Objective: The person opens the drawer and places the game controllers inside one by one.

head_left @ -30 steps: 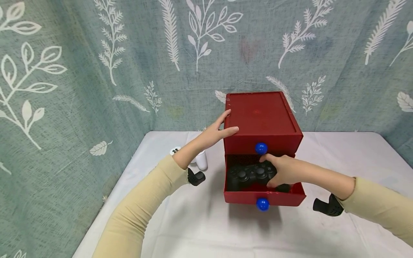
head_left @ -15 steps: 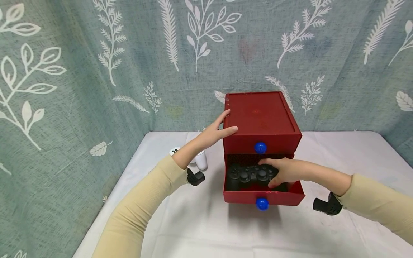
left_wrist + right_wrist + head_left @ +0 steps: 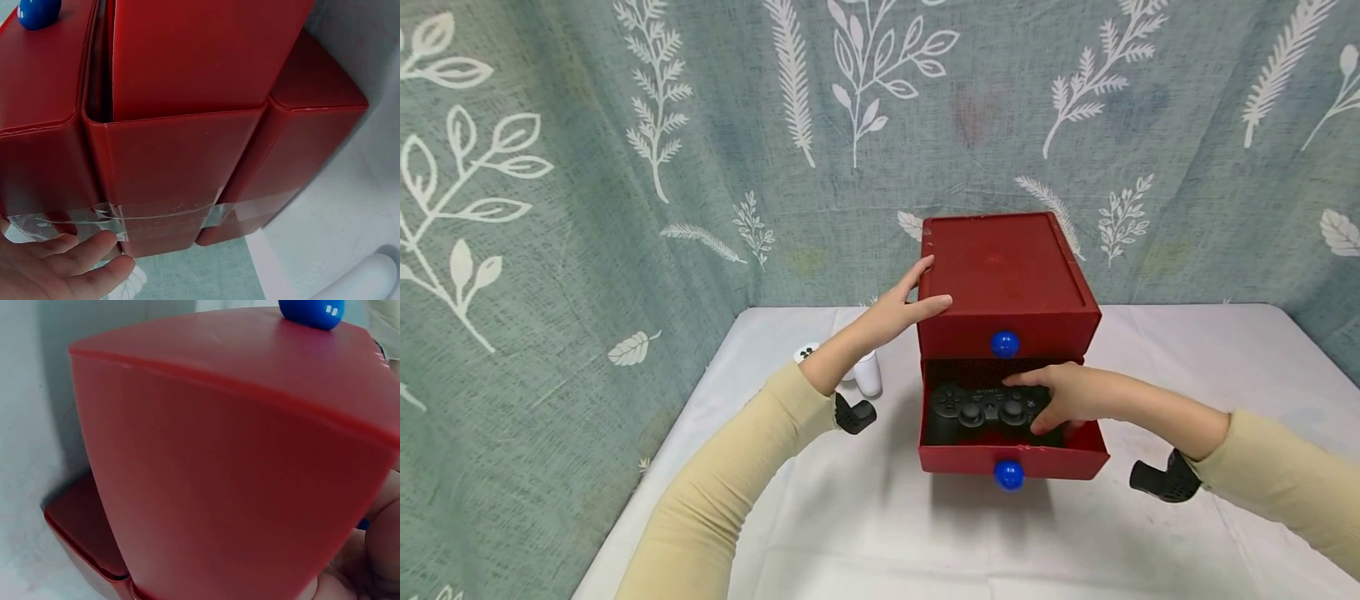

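A red two-drawer cabinet stands on the table, its lower drawer pulled out. Inside that drawer lies a black game controller, face up. My right hand reaches in from the right and grips the controller's right end, thumb at the near side and index finger along the far edge. The right wrist view shows mostly the drawer's outer side wall, which hides much of that hand. My left hand rests with extended fingers against the cabinet's upper left edge; in the left wrist view its fingers are spread beside clear tape.
A white game controller lies on the white-covered table left of the cabinet, partly behind my left forearm. Blue round knobs mark the upper drawer and lower drawer. A green patterned curtain hangs behind and to the left.
The black controller has shifted slightly right and toward me and lies flatter in the drawer. My right hand has moved slightly right with it. The left hand stays in place.
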Demonstrator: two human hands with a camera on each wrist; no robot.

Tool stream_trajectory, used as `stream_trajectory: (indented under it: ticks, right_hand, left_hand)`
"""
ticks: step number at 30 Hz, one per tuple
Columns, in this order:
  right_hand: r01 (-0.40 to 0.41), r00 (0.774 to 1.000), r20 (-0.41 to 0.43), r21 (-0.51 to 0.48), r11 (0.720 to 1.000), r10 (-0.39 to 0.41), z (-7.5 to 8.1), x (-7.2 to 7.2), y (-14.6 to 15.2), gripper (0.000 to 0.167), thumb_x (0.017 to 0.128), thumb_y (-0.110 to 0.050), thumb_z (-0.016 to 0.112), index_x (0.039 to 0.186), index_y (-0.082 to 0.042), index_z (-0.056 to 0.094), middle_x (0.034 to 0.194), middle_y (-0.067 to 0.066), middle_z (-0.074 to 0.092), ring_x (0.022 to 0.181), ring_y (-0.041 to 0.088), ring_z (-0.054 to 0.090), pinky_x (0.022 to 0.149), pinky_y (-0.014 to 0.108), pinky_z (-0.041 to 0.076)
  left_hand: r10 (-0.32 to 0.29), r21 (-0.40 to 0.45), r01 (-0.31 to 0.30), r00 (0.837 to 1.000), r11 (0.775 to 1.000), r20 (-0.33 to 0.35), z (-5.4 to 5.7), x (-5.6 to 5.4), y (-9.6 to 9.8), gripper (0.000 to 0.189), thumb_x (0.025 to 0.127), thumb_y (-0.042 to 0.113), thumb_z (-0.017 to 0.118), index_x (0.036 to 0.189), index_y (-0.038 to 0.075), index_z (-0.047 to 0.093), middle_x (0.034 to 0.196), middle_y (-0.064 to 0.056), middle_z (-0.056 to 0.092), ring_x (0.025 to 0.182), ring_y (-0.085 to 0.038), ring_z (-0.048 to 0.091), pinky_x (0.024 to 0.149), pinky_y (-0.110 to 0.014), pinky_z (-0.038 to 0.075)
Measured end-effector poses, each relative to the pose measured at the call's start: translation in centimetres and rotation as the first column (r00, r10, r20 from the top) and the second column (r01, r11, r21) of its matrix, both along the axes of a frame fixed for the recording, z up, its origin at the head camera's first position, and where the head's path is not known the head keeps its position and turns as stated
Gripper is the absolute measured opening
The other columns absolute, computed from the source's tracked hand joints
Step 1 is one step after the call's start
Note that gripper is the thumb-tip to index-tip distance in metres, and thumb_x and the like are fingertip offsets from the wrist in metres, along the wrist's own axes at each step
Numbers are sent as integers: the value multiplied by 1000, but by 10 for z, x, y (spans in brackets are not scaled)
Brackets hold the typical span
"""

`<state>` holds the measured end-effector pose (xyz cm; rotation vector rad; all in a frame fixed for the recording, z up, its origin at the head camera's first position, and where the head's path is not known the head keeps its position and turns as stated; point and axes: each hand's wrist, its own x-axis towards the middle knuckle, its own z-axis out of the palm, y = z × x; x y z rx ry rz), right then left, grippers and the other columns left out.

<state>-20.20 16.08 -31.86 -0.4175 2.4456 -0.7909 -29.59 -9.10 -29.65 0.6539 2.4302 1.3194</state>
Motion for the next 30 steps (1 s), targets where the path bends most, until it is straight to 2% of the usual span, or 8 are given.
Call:
stream_trajectory:
  ticks: [2,5,7,13,17,20,23,30]
  right_hand:
    - [-5,1000,-23,-24,1000,5,0,1,2,67,75,-13,74,135,-5,45,112,20,51,90,24,53,63,30,53]
    - [-13,999,-38,-55,998,11,2,3,5,66,77,-13,72,135,-2,43,93,13,58,74,17,56,62,29,52]
    - [-26,999,-47,-65,998,23,5,5,7,66,78,-14,71,135,-1,42,88,9,59,69,15,56,61,29,52]
    - [-32,997,-71,-79,996,26,14,12,13,65,78,-15,71,135,-1,43,98,14,60,82,18,60,60,31,54]
    - [-10,998,-59,-116,993,3,21,19,14,65,80,-18,70,137,-4,42,100,14,62,76,16,62,63,32,54]
    - [-9,999,-32,-178,984,3,25,26,15,66,81,-19,69,138,-5,40,104,16,62,73,16,64,65,32,54]
    - [-17,1000,-6,-238,971,16,28,34,15,65,81,-19,69,137,-4,40,102,13,63,72,18,63,65,32,54]
    - [-112,992,11,-331,937,123,25,52,11,60,82,-19,67,134,-1,43,87,3,62,67,17,59,61,29,52]
  left_hand:
    - [-1,5,1,1000,1000,2,0,0,0,74,84,54,52,144,45,8,152,8,10,139,-19,12,105,-53,22]
    - [-4,12,4,1000,1000,0,-1,0,1,75,84,53,52,144,44,8,152,8,10,139,-18,12,105,-52,23]
    - [-8,22,8,1000,1000,0,-1,-1,1,75,85,53,52,145,42,8,152,8,10,139,-18,12,106,-52,23]
    - [-6,26,6,1000,1000,2,-1,-1,0,76,84,54,52,145,42,8,153,6,10,139,-19,13,105,-52,23]
    - [2,18,-2,1000,1000,0,-1,-1,0,76,83,55,52,144,43,9,152,6,11,139,-18,13,105,-52,23]
    - [2,17,-2,1000,1000,-7,-1,-1,0,78,82,57,52,145,43,9,152,7,11,139,-18,13,106,-51,23]
    - [-1,19,2,1000,1000,-15,-1,-1,0,80,81,60,53,145,41,9,152,7,12,139,-18,13,106,-50,24]
    - [3,9,-3,1000,1000,-11,-1,-1,0,79,81,59,52,145,42,8,152,8,11,139,-18,13,106,-51,23]
